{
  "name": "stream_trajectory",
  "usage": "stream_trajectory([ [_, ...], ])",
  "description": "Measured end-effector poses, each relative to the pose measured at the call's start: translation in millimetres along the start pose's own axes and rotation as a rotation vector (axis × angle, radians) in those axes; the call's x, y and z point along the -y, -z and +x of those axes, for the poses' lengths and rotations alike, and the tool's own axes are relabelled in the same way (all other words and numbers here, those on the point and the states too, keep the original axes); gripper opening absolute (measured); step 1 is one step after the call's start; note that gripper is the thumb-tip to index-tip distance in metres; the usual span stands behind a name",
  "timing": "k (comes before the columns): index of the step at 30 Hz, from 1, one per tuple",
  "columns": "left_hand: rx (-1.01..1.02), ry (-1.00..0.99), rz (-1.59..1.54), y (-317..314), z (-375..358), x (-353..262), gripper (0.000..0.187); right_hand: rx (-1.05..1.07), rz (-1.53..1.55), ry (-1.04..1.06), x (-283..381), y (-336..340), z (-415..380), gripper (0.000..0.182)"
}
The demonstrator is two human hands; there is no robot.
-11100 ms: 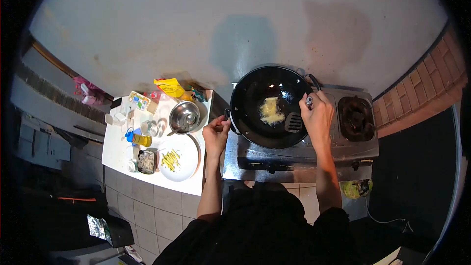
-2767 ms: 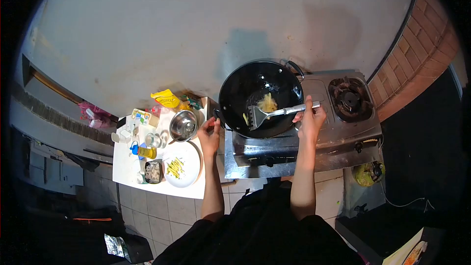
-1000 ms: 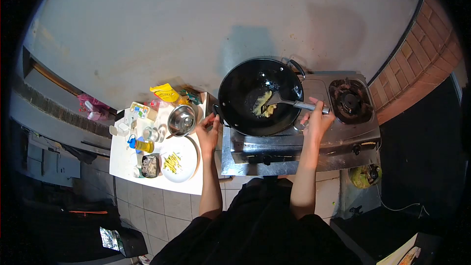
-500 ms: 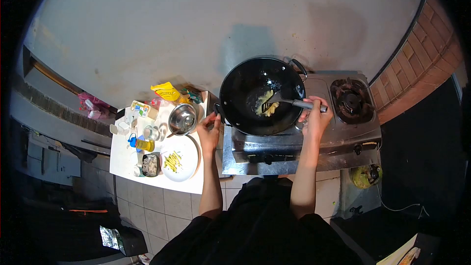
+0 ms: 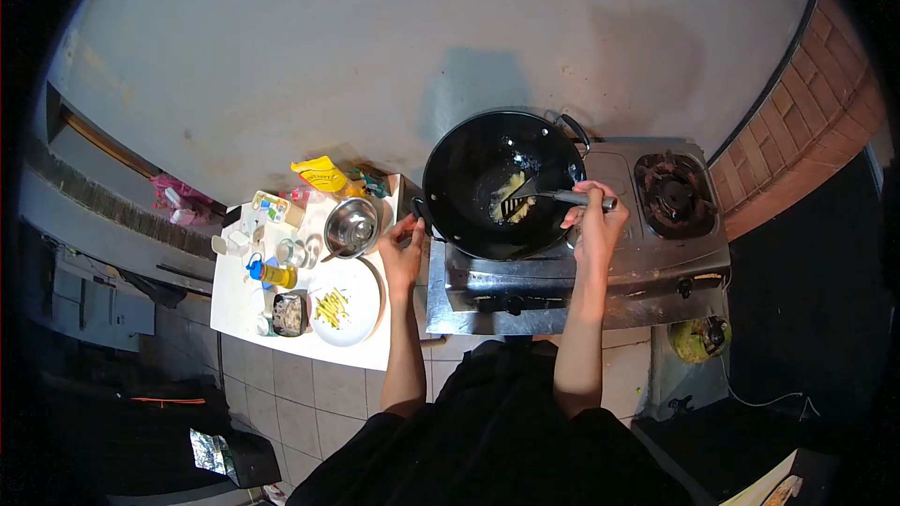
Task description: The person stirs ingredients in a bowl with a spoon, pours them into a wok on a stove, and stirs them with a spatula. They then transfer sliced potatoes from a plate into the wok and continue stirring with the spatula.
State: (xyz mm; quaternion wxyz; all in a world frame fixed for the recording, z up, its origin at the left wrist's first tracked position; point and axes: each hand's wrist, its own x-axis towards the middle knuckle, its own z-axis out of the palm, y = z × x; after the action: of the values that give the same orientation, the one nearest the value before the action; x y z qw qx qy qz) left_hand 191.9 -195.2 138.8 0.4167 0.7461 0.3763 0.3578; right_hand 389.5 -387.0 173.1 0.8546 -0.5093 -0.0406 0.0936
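A black wok (image 5: 469, 169) rests on the left burner of the stove. My left hand (image 5: 402, 248) is closed on the wok's left handle (image 5: 420, 213). My right hand (image 5: 597, 217) grips the grey handle of a slotted spatula (image 5: 562, 197). The black slotted head lies over some pale yellow food (image 5: 512, 186) in the bottom of the wok and hides part of it. What the food is, I cannot make out. Left of my left forearm, a white plate (image 5: 361, 319) holds cut yellow-green strips (image 5: 331, 307).
A steel bowl (image 5: 352, 228), a yellow bag (image 5: 322, 174), an oil bottle (image 5: 274, 274) and a small container (image 5: 290, 314) crowd the white table (image 5: 234, 305). The bare right burner (image 5: 669, 195) is beside the wok. A gas cylinder (image 5: 699, 338) stands below the stove's right end.
The spatula head has turned and shifted slightly over the food, and my right hand has changed its hold on the handle. My left hand stays at the wok's handle.
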Motion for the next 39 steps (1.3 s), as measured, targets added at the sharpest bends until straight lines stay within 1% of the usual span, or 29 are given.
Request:
stream_trajectory([
  [7, 0.012, 0.002, -0.016, -0.1, 1.7, 5.5, 0.029, 0.049, -0.023, -0.008, -3.2, -1.5, 1.1, 0.021],
  [9, 0.005, 0.006, -0.017, 0.6, 1.3, 1.7, 0.029, 0.072, -0.077, -0.006, -0.3, -2.8, 0.6, 0.024],
  [11, 0.039, 0.076, -0.017, 2.1, 0.3, -6.1, 0.036, 0.075, -0.077, 0.003, 2.3, -4.9, -0.4, 0.026],
  [13, 0.018, 0.048, -0.017, 0.3, 0.4, -2.4, 0.032, 0.078, -0.077, 0.012, 2.6, -5.2, 0.1, 0.029],
  [15, -0.004, 0.020, -0.017, -0.5, 0.4, 0.4, 0.029, 0.089, -0.071, -0.003, 1.5, -3.8, 1.7, 0.021],
  [16, -0.005, 0.018, -0.016, -0.7, 0.6, 1.2, 0.029, 0.089, -0.071, -0.003, -1.2, -3.0, 2.7, 0.021],
  [18, -0.004, 0.016, -0.017, -1.4, 0.9, 1.1, 0.029, 0.122, -0.030, 0.064, -5.6, -1.4, 3.7, 0.012],
  [20, -0.004, 0.020, -0.009, -1.3, 0.6, 0.1, 0.030, 0.155, -0.047, 0.080, -4.1, 0.8, 3.0, 0.010],
  [24, -0.003, -0.003, -0.024, -1.7, 0.1, -4.5, 0.030, 0.240, -0.095, 0.091, -1.3, 3.8, 3.3, 0.010],
  [26, 0.009, 0.060, -0.071, -1.3, 0.0, -5.4, 0.030, 0.260, -0.112, 0.102, -3.0, 5.3, 4.8, 0.011],
  [28, 0.007, 0.054, -0.064, -1.7, 1.0, -3.0, 0.031, 0.282, -0.127, 0.111, -1.8, 3.4, 4.4, 0.011],
  [31, 0.007, 0.048, -0.030, -1.6, 2.2, 0.1, 0.031, 0.323, -0.159, 0.169, -0.7, 1.0, 3.3, 0.011],
  [33, 0.006, 0.047, -0.003, -0.9, 2.4, -1.0, 0.031, 0.417, -0.183, 0.227, -2.5, 1.0, 4.2, 0.010],
  [35, 0.039, 0.095, -0.036, 0.4, 2.0, -4.1, 0.037, 0.460, -0.201, 0.204, -0.4, 0.0, 2.7, 0.010],
  [36, 0.039, 0.095, -0.036, 0.3, 1.9, -4.1, 0.037, 0.499, -0.219, 0.184, 0.8, -1.0, 1.8, 0.009],
  [39, 0.027, 0.073, -0.018, -0.4, 1.8, -4.3, 0.036, 0.515, -0.257, 0.189, 2.7, -4.5, -1.5, 0.009],
])
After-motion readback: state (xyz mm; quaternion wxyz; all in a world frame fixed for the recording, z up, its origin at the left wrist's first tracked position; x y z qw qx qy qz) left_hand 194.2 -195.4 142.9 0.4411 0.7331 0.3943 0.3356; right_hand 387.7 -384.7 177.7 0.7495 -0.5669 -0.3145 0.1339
